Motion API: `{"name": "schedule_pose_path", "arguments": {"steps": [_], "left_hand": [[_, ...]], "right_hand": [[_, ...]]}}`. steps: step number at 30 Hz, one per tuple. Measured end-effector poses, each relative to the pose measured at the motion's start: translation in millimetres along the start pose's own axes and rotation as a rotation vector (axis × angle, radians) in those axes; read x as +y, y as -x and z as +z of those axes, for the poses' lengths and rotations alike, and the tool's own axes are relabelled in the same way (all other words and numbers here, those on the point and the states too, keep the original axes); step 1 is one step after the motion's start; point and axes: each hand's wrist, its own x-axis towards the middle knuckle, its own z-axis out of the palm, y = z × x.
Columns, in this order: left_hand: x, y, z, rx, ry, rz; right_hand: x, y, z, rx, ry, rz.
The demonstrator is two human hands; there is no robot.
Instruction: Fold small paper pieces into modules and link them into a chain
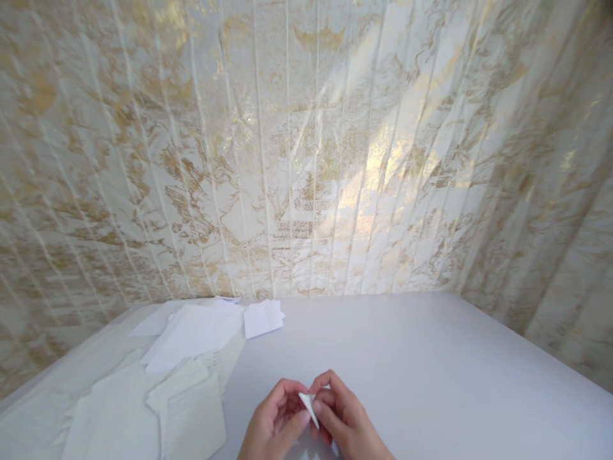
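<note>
Tabletop: While a smooth, matte surface is shown by the flat grey-white tabletop (431, 390), its far edge is backed by a pleated, gold-on-white patterned curtain (263, 160).
Papers: Thin white and off-white sheets (115, 409) are heaped in overlapping layers on the tabletop's left; a small white paper stack (263, 319) is set near its far edge.
Folded piece: A small, pointed white paper piece (309, 404) is held at the tabletop's near middle.
Left hand (275, 415): Half closed; the piece is pinched by thumb and fingers.
Right hand (347, 412): Fingers bent; the piece is likewise pinched.
</note>
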Motion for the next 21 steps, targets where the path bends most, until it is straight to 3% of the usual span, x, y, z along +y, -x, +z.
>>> {"name": "schedule_pose_path", "arguments": {"steps": [8,21], "left_hand": [[-3,1,0.1,0.027,0.0,-0.026],[-3,4,2.9,0.066,-0.195,0.137]], "right_hand": [[2,3,-4,-0.064,0.179,-0.11],[-11,7,-1,-0.037,0.344,-0.089]]}}
